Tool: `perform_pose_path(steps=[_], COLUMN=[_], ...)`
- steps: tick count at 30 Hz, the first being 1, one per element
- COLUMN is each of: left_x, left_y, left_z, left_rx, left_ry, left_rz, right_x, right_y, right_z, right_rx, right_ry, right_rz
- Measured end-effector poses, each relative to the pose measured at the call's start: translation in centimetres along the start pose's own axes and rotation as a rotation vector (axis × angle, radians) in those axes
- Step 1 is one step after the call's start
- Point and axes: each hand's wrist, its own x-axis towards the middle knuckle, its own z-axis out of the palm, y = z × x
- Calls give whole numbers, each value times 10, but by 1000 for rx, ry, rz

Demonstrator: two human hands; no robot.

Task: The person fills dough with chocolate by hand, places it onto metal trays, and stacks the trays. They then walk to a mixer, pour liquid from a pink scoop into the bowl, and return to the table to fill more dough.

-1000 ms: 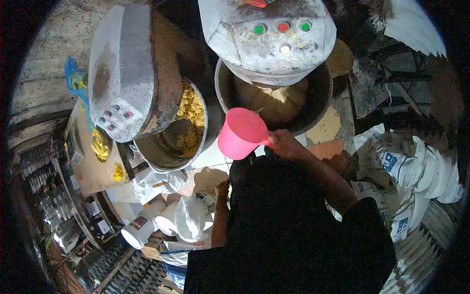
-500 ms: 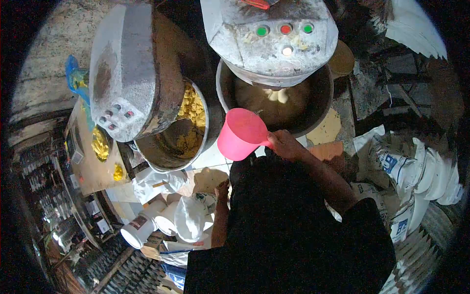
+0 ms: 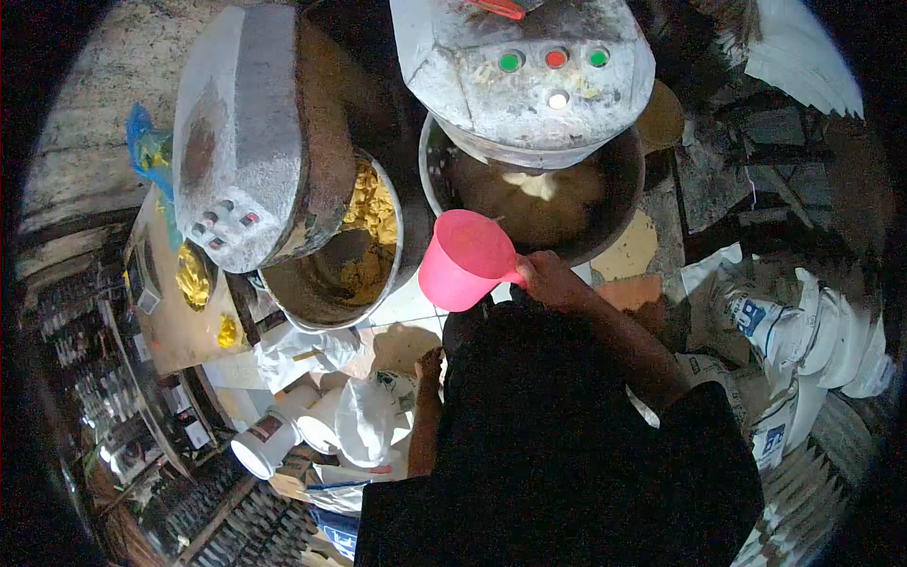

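A pink plastic jug (image 3: 461, 269) is held by its handle in my right hand (image 3: 550, 282), with the fingers wrapped round it. It sits at the near-left rim of a big metal mixing bowl (image 3: 624, 222). Inside the bowl lies pale dough (image 3: 557, 194), partly hidden by the mixer head (image 3: 529, 85); the jug's contents cannot be made out. My left hand (image 3: 430, 365) hangs low beside my body, above the floor and near white bags; its fingers are too dark and small to read.
A second mixer (image 3: 236, 132) stands to the left, its bowl (image 3: 395, 274) holding yellow crumbly dough (image 3: 371, 208). White buckets (image 3: 265, 444) and plastic bags lie below it. Stacked white sacks (image 3: 803, 331) are at the right. A wooden board (image 3: 175, 326) bears yellow lumps at the far left.
The dough in the bowl before me has shifted: its bright lobed lump now looks broader and smoother. The jug and both hands stay nearly in place.
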Motion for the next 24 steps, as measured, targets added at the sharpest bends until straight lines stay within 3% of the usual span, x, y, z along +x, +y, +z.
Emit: perform_pose_path(steps=[2, 4, 5, 6, 8, 9, 11, 13, 14, 16, 18, 21, 24], left_x=[8, 14, 10, 16, 14, 14, 17, 18, 18, 15, 17, 20, 12], left_y=[-12, -14, -11, -20, -14, -9, -12, -14, -16, -11, -13, -12, -18], left_z=[7, 9, 13, 16, 13, 10, 9, 10, 11, 10, 5, -7, 2], left_rx=[192, 684, 1079, 890, 698, 666, 705, 796, 824, -104, -235, 748, 803], left_ry=[13, 69, 111, 132, 83, 69, 69, 105, 153, 38, -31, -34, 292], left_rz=[68, 234, 285, 366, 313, 290, 308, 365, 419, -31, -143, 181, 403], right_x=[0, -2, -4, -3, -1, 0, 0, -2, -5, -3, 0, 0, 5], right_y=[5, -3, -11, -11, -6, -1, -25, -17, 12, 11, 3, -7, -6], right_z=[2, -2, -6, -6, -2, 1, -16, -12, 8, 10, 4, -1, 1], right_rx=[-27, 4, 35, 59, 100, 117, 103, 40, -16, -74, -65, -50, -197], right_ry=[12, -6, -19, -18, -2, 12, -156, -104, 31, 129, 63, 20, 134], right_rz=[-5, 61, 113, 127, 118, 96, 272, 205, 48, -85, -22, 59, -121])
